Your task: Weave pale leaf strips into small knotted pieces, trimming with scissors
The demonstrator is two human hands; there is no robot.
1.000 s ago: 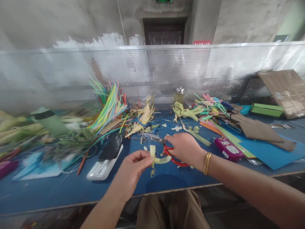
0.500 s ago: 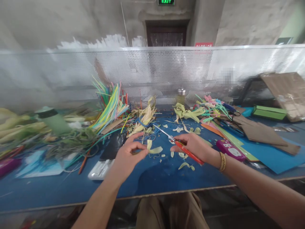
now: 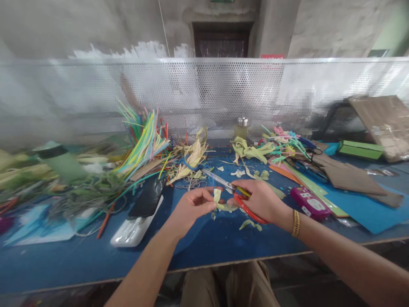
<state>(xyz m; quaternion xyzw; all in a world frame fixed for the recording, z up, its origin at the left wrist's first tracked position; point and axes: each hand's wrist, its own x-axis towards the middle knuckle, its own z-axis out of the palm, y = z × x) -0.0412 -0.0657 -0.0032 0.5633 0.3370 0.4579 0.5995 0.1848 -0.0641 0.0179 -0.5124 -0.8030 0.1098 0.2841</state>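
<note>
My left hand (image 3: 198, 205) pinches a small pale-green strip of corn husk (image 3: 217, 196) between thumb and fingertips, over the middle of the blue table. To its right, my right hand (image 3: 260, 198) grips a pair of scissors (image 3: 246, 209) with red handles. The blades point away to the upper left, above and beside the husk strip; how far they are parted is hard to make out. Husk scraps (image 3: 251, 224) lie on the table below the hands. Beyond them sits a bundle of dry husk (image 3: 191, 161) tied with blue cord, and a loose clump of green husk (image 3: 252, 149).
A dark phone (image 3: 147, 199) lies on a white case (image 3: 136, 232) at left, near tangled cord and colourful pipe cleaners (image 3: 145, 143). At right are a purple case (image 3: 309, 204), cardboard (image 3: 348, 179) and blue paper (image 3: 373, 211). A perforated metal screen (image 3: 220, 94) stands behind.
My left hand has moved right with the husk strip, closer to the scissors. The red handles have spread apart in my right hand. The view has shifted slightly.
</note>
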